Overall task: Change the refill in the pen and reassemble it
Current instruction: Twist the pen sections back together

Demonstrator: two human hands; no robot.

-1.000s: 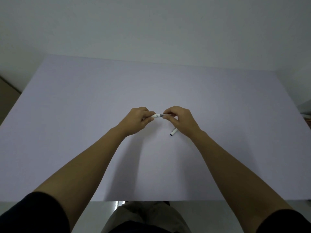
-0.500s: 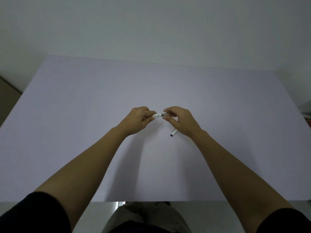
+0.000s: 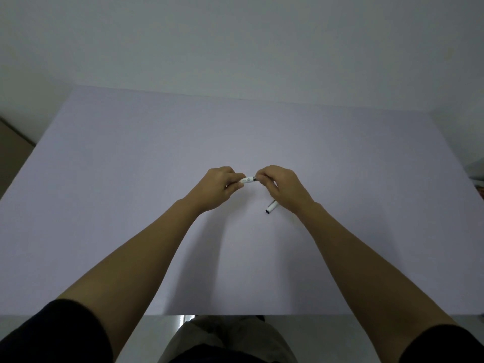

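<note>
Nearest the camera: dark short sleeves at both bottom corners, and a lap in light trousers below the near edge of the surface. Both bare forearms reach forward over it and converge near the middle.

Surface is a plain pale lavender sheet, shadows of the arms falling on it between the forearms.

Just beside the right wrist, on the inner side, a short white tube lies on the surface, open dark end pointing toward the camera, far end hidden under the hand. Looks like a pen cap or barrel section; can't tell which.

Left hand: fingers curled closed, thumb and fingertips pinching the left end of a white pen barrel. The barrel is held roughly horizontal, above the surface, spanning the small gap between the two hands.

Right hand: also curled closed, fingertips pinching the right end of the same barrel, where a short darker/metallic piece shows at the joint. Whether that's the refill tip or a threaded collar is too small to tell. Most of the pen is covered by fingers.

Beyond the hands: bare surface to its far edge, then a plain white wall.
</note>
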